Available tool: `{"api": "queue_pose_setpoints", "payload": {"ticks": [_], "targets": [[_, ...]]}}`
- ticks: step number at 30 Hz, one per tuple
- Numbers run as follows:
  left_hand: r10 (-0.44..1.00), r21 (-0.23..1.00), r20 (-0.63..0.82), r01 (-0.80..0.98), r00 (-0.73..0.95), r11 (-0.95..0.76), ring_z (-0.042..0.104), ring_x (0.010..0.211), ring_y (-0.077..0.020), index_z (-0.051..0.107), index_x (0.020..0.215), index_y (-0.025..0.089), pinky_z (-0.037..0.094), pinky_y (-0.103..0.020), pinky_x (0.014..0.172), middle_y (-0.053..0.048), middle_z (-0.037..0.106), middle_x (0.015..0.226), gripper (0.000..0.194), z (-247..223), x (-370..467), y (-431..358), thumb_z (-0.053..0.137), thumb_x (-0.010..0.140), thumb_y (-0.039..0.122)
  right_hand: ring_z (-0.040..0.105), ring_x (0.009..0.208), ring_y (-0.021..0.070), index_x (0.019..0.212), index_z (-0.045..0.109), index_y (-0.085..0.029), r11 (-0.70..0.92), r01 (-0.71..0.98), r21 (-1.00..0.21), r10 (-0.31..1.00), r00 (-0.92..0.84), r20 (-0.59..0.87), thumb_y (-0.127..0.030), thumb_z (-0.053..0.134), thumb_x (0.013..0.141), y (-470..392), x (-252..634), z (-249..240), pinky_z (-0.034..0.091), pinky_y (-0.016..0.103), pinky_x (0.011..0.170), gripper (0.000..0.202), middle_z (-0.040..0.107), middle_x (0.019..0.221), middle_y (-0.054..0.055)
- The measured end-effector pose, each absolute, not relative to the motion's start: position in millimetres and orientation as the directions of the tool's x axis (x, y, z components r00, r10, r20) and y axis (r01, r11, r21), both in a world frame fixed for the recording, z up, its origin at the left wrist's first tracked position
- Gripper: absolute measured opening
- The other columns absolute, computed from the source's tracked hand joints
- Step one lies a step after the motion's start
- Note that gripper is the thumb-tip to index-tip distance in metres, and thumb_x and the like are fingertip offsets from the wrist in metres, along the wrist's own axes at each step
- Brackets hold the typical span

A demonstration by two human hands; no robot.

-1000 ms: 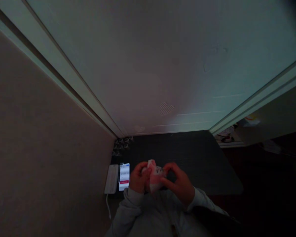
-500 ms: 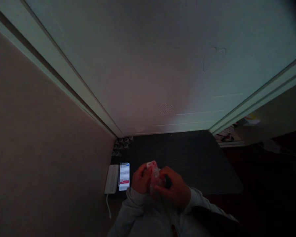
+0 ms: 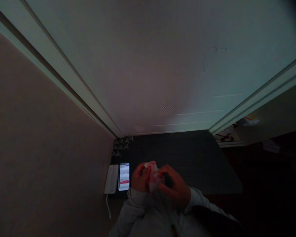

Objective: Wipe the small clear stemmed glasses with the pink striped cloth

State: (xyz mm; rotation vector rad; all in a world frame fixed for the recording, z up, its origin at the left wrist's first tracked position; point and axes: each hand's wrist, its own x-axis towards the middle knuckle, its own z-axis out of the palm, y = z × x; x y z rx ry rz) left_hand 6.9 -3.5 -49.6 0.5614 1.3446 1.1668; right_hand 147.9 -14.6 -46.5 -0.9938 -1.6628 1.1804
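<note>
A small pink and white item, partly see-through like a plastic packet, is held between both hands above the front edge of the dark table. Dim light and blur hide its exact kind. My left hand wraps its left side, the thumb lying across it. From the right, my right hand pinches its edge with thumb and fingers, leaving a dark gap inside the curl. Just left of my left hand lies a lit phone, face up.
Beside the phone is a white power strip with a white cable hanging over the table edge. Several small clear objects sit in the back left corner. A white panel with heart shapes rises behind the table.
Both hands stay near the same spot, holding the pink and white item. My right fingers have shifted slightly at its edge, and the item has turned a little.
</note>
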Motion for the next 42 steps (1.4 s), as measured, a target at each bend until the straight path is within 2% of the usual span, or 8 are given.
{"api": "queue_pose_setpoints", "payload": {"ticks": [4, 8, 17, 23, 28, 32, 36, 42], "targets": [[0.848, 0.771, -0.516, -0.497, -0.121, 0.398, 0.059, 0.063, -0.0147, 0.062, 0.065, 0.015, 0.045, -0.025, 0.060, -0.001, 0.066, 0.067, 0.031, -44, 10, -1, 0.076, 0.044, 0.033, 0.050, 0.076, 0.0150, 0.096, 0.050, -0.023, 0.097, 0.023, -0.995, 0.979, -0.182, 0.092, -0.029, 0.036, 0.084, -9, 149, -54, 0.042, 0.028, 0.070, 0.020, 0.050, 0.080, 0.002], [0.824, 0.688, -0.565, -0.564, -0.023, 0.456, 0.057, 0.057, -0.0128, 0.058, 0.058, 0.015, 0.044, -0.024, 0.057, 0.001, 0.062, 0.059, 0.034, -39, 13, 0, 0.079, 0.035, 0.029, 0.052, 0.080, 0.0149, 0.104, 0.053, -0.025, -0.015, 0.026, -1.000, 0.987, -0.158, -0.019, -0.031, 0.041, 0.083, -2, 149, -61, 0.043, 0.027, 0.070, 0.025, 0.052, 0.086, 0.003], [0.835, 0.619, -0.534, -0.610, 0.134, 0.494, 0.053, 0.051, -0.0097, 0.053, 0.056, 0.014, 0.039, -0.021, 0.053, 0.002, 0.060, 0.057, 0.029, -54, 16, -3, 0.077, 0.043, 0.025, 0.053, 0.081, 0.0162, 0.086, 0.065, -0.021, -0.028, -0.015, -0.999, 0.970, -0.243, -0.024, -0.032, 0.051, 0.078, -2, 144, -55, 0.043, 0.029, 0.072, 0.019, 0.055, 0.084, 0.005], [0.805, 0.618, -0.575, -0.565, 0.149, 0.546, 0.051, 0.053, -0.0097, 0.054, 0.060, 0.013, 0.037, -0.022, 0.052, 0.001, 0.059, 0.060, 0.032, -54, 18, -1, 0.077, 0.043, 0.029, 0.052, 0.073, 0.0147, 0.072, 0.063, -0.019, -0.210, -0.167, -0.963, 0.969, -0.164, -0.183, -0.034, 0.057, 0.072, -2, 143, -58, 0.041, 0.027, 0.067, 0.015, 0.055, 0.076, 0.001], [0.890, 0.822, -0.456, -0.369, 0.031, 0.434, 0.051, 0.059, -0.0116, 0.053, 0.068, 0.015, 0.039, -0.024, 0.058, 0.001, 0.055, 0.063, 0.031, -52, 21, -4, 0.072, 0.051, 0.034, 0.049, 0.061, 0.0122, 0.068, 0.060, -0.018, -0.401, -0.345, -0.849, 0.916, -0.152, -0.371, -0.037, 0.061, 0.068, -3, 139, -64, 0.038, 0.025, 0.058, 0.020, 0.057, 0.067, -0.001], [0.992, 0.990, -0.087, 0.103, -0.094, 0.097, 0.053, 0.083, -0.0189, 0.053, 0.099, 0.019, 0.041, -0.032, 0.072, -0.007, 0.056, 0.092, 0.035, -51, 13, -11, 0.061, 0.065, 0.026, 0.047, 0.057, 0.0113, 0.064, 0.058, -0.017, -0.455, -0.400, -0.796, 0.889, -0.150, -0.433, -0.038, 0.065, 0.062, -2, 138, -67, 0.037, 0.024, 0.055, 0.022, 0.056, 0.062, -0.002], [0.965, 0.849, 0.233, 0.460, 0.118, -0.262, 0.047, 0.098, -0.0236, 0.059, 0.095, 0.021, 0.038, -0.040, 0.083, -0.009, 0.053, 0.103, 0.025, -47, 2, -13, 0.052, 0.072, 0.022, 0.045, 0.056, 0.0106, 0.062, 0.057, -0.017, -0.468, -0.435, -0.769, 0.882, -0.175, -0.438, -0.037, 0.067, 0.060, -2, 138, -69, 0.035, 0.024, 0.054, 0.023, 0.054, 0.060, -0.003], [0.948, 0.781, 0.284, 0.540, 0.142, -0.315, 0.049, 0.094, -0.0231, 0.061, 0.090, 0.019, 0.040, -0.041, 0.080, -0.010, 0.054, 0.099, 0.020, -43, 0, -10, 0.053, 0.072, 0.022, 0.042, 0.055, 0.0095, 0.060, 0.053, -0.017, -0.463, -0.388, -0.797, 0.886, -0.184, -0.425, -0.039, 0.066, 0.061, -1, 139, -68, 0.033, 0.023, 0.054, 0.026, 0.050, 0.058, -0.004]]}}
